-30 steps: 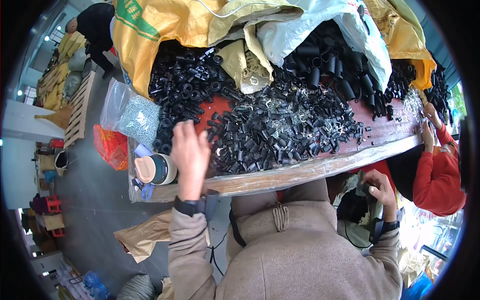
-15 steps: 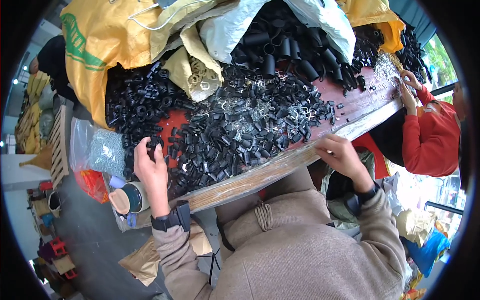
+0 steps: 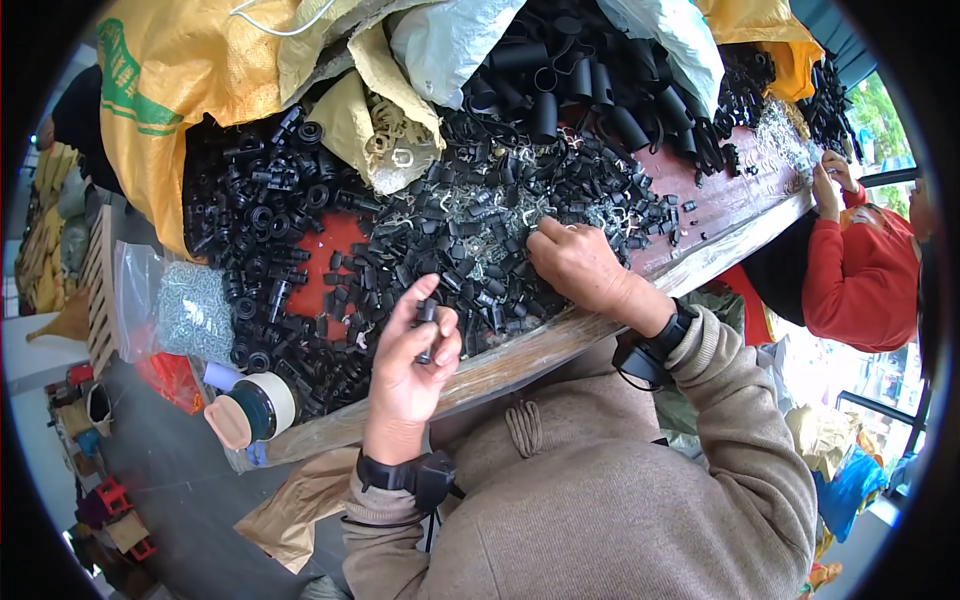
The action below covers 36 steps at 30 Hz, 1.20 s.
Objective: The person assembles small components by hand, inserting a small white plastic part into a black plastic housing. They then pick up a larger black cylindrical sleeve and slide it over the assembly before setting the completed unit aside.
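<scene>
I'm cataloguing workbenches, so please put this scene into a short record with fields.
Left hand: holds a small black part between thumb and fingers
Right hand: at the pile of black pieces; whether it holds any is hidden
Surface: reddish table
Left end: clear bag of small silvery pieces, cup
Back: black tubes
Right end: another person in red

Grey floor (image 3: 190,490) lies beside a wooden pallet (image 3: 101,280), opposite a bright window (image 3: 882,125).

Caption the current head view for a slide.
Left hand holds a small black part; right hand is at a heap of black pieces.
</scene>
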Each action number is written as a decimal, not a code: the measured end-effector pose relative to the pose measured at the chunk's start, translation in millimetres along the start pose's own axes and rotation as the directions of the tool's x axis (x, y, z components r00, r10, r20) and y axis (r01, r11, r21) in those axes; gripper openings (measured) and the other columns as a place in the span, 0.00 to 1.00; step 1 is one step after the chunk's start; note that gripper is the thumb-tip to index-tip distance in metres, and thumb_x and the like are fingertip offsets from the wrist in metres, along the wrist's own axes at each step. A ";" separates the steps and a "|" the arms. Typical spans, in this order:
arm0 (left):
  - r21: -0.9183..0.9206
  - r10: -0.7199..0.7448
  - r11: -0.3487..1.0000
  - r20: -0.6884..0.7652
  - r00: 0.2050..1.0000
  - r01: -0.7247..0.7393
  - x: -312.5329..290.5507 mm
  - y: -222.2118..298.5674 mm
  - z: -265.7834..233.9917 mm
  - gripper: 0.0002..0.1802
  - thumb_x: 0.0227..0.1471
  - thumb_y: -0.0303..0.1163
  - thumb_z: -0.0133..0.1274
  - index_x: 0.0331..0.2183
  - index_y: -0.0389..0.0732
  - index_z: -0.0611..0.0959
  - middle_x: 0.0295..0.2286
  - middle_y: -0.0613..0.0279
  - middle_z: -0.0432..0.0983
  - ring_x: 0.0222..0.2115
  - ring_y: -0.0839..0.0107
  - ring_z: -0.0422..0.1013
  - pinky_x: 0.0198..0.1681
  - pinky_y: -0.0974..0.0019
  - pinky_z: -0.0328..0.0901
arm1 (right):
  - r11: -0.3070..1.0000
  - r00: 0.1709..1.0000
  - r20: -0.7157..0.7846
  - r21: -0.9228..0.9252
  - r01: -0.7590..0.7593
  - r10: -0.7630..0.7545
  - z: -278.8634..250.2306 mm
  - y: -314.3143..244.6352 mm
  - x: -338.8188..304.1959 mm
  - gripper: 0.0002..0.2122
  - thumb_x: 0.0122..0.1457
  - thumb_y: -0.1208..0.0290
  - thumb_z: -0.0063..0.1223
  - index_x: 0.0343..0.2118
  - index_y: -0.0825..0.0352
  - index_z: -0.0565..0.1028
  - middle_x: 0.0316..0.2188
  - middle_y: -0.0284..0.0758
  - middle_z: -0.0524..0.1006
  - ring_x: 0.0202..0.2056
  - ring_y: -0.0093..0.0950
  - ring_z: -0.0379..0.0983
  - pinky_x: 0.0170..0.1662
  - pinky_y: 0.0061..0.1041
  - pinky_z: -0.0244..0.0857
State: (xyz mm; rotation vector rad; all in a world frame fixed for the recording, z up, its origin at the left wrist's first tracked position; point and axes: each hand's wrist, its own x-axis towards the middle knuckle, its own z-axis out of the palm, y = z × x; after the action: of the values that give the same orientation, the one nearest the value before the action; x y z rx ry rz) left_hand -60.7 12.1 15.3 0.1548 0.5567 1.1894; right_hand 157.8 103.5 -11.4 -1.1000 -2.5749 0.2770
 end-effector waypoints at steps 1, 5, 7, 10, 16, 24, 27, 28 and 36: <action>-0.019 -0.032 0.999 0.031 0.999 0.032 0.6 -4.2 -2.8 0.22 0.47 0.33 0.42 0.45 0.38 0.62 0.27 0.57 0.65 0.20 0.74 0.62 0.14 0.80 0.55 | 1.000 1.000 0.000 0.001 0.002 -0.002 -0.8 -0.4 -0.5 0.05 0.43 0.76 0.48 0.18 0.65 0.64 0.19 0.35 0.64 0.18 0.35 0.66 0.20 0.30 0.61; -0.126 -0.124 0.984 0.041 0.991 0.128 -0.5 -15.4 3.1 0.23 0.46 0.31 0.43 0.45 0.35 0.61 0.26 0.57 0.64 0.18 0.76 0.59 0.13 0.80 0.54 | 0.994 0.994 -0.034 0.041 -0.102 0.103 -8.7 -1.6 -4.8 0.03 0.46 0.76 0.47 0.22 0.67 0.66 0.20 0.36 0.67 0.17 0.29 0.67 0.20 0.27 0.62; -0.169 -0.154 0.973 0.033 0.987 0.158 -0.9 -20.1 7.9 0.24 0.45 0.30 0.43 0.45 0.34 0.61 0.26 0.57 0.63 0.17 0.76 0.58 0.13 0.80 0.55 | 0.896 0.972 0.061 0.380 -0.231 0.225 -20.5 -2.4 -8.2 0.03 0.49 0.75 0.47 0.25 0.68 0.67 0.20 0.34 0.69 0.17 0.24 0.67 0.20 0.23 0.61; -0.048 -0.199 0.979 0.020 0.980 0.199 1.5 -26.5 14.2 0.23 0.42 0.26 0.44 0.44 0.34 0.63 0.27 0.56 0.66 0.17 0.77 0.59 0.13 0.80 0.55 | 0.611 0.921 0.223 0.695 -0.379 0.319 -25.4 -1.0 -16.0 0.04 0.51 0.74 0.46 0.28 0.68 0.67 0.21 0.34 0.71 0.18 0.19 0.67 0.20 0.19 0.61; 0.194 -0.104 0.973 -0.128 0.986 0.128 12.1 -42.0 34.6 0.19 0.42 0.24 0.44 0.41 0.34 0.66 0.29 0.55 0.67 0.18 0.77 0.61 0.15 0.79 0.56 | -0.110 0.833 0.464 0.885 -0.453 0.299 -22.7 -9.1 -30.8 0.04 0.54 0.74 0.44 0.30 0.68 0.66 0.23 0.33 0.72 0.18 0.17 0.66 0.22 0.13 0.60; 0.546 0.060 0.837 -0.032 0.998 -0.032 22.4 -49.7 24.6 0.13 0.42 0.23 0.49 0.35 0.36 0.71 0.28 0.60 0.70 0.22 0.78 0.65 0.25 0.77 0.60 | -0.114 0.886 0.381 0.925 -0.363 0.264 -21.1 -28.1 -29.9 0.04 0.55 0.75 0.41 0.31 0.68 0.62 0.23 0.33 0.71 0.19 0.17 0.66 0.23 0.13 0.61; 0.790 0.169 0.606 -0.017 0.985 -0.091 24.3 -54.0 29.0 0.10 0.41 0.22 0.52 0.31 0.35 0.73 0.26 0.62 0.70 0.23 0.78 0.66 0.27 0.76 0.61 | -0.044 0.906 0.333 0.942 -0.334 0.261 -21.5 -34.9 -29.2 0.03 0.56 0.75 0.40 0.31 0.67 0.62 0.21 0.30 0.69 0.19 0.15 0.65 0.22 0.13 0.60; 0.848 0.265 0.501 0.042 0.963 -0.175 24.3 -53.8 28.0 0.08 0.41 0.23 0.52 0.30 0.35 0.73 0.25 0.62 0.70 0.23 0.78 0.65 0.27 0.76 0.60 | -0.007 0.914 0.308 0.948 -0.318 0.263 -21.5 -36.9 -29.7 0.02 0.56 0.76 0.39 0.30 0.67 0.61 0.20 0.29 0.69 0.19 0.14 0.65 0.22 0.13 0.60; 0.931 0.485 0.137 0.235 0.843 -0.338 21.4 -58.5 22.1 0.05 0.44 0.25 0.52 0.25 0.34 0.73 0.22 0.63 0.68 0.23 0.77 0.65 0.28 0.75 0.60 | 0.031 0.908 0.314 0.942 -0.335 0.277 -19.2 -48.7 -33.1 0.03 0.56 0.75 0.39 0.31 0.67 0.61 0.22 0.27 0.66 0.22 0.14 0.65 0.24 0.13 0.60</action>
State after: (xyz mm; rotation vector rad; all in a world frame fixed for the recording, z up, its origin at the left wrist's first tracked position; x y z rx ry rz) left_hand 4.4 13.2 3.8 1.4340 1.4098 1.2265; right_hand 154.0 47.1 13.8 -0.9384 -1.3189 1.8584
